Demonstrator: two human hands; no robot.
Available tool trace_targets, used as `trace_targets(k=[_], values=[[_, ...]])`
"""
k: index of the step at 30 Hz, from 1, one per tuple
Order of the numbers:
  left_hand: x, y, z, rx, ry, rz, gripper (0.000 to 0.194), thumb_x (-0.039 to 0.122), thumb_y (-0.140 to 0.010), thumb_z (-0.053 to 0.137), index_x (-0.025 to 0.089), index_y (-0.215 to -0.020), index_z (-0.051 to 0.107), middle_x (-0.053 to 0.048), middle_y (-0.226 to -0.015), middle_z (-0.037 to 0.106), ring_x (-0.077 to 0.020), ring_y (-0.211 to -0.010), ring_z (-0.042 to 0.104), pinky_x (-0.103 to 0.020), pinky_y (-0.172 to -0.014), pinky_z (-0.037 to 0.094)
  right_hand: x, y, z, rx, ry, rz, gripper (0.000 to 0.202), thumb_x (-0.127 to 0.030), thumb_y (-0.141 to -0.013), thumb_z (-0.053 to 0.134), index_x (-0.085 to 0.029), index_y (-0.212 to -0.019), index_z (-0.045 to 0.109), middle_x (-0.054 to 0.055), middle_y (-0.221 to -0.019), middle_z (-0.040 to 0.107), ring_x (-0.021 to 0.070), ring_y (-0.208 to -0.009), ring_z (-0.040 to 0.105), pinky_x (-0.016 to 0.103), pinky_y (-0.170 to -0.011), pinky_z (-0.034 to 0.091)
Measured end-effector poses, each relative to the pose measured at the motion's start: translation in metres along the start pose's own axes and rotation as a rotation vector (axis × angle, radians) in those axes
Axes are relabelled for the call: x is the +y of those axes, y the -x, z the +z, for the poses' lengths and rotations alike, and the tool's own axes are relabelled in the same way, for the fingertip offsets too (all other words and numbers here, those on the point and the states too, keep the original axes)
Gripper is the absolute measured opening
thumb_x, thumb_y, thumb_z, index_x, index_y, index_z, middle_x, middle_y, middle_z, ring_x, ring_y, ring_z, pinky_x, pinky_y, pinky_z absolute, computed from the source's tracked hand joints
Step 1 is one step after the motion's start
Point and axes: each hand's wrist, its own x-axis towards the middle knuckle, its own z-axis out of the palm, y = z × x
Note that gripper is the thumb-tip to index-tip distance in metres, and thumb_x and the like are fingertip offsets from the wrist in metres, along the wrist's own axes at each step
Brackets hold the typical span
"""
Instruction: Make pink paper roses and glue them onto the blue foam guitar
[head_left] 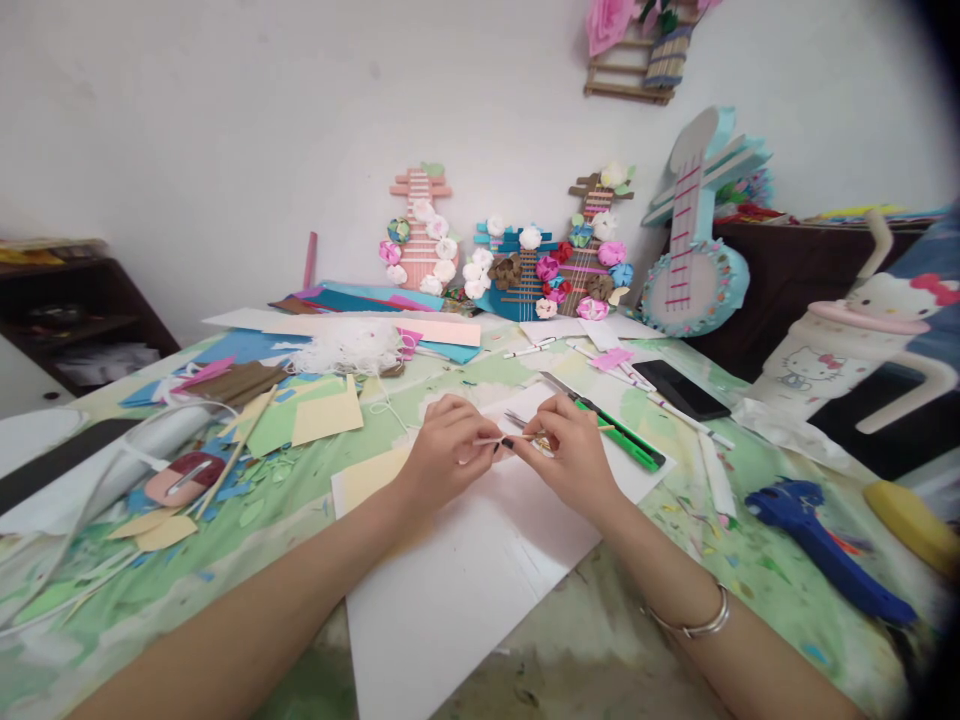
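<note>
You've got a thin tan stick (606, 428), straight, near level, and a narrow pale strip (487, 441) left of it; both held up over surface (600, 610), between its side edges.

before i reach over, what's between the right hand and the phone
The head view shows the green cutter, then white sticks, between the right hand and the phone.

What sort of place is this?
Probably a craft workspace, perhaps at home: paper scraps litter the green cloth, what looks like a blue glue gun lies at the right, and flower-trimmed model instruments stand at the back.
</note>
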Motion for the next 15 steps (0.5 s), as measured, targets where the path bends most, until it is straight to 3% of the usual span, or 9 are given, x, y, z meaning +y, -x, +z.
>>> trace_targets(k=[15], values=[[0.0003,0.0018,-0.0011,0.049,0.027,0.006,0.011,0.018,-0.074,0.06,0.019,-0.085,0.061,-0.004,-0.074,0.066,-0.019,-0.078,0.052,-0.034,-0.074,0.041,-0.0027,0.0005,-0.0013,0.037,-0.023,-0.002,0.024,-0.039,-0.076,0.066,-0.017,-0.069,0.06,0.001,-0.08,0.053,0.0115,-0.066,0.049,0.033,-0.073,0.027]])
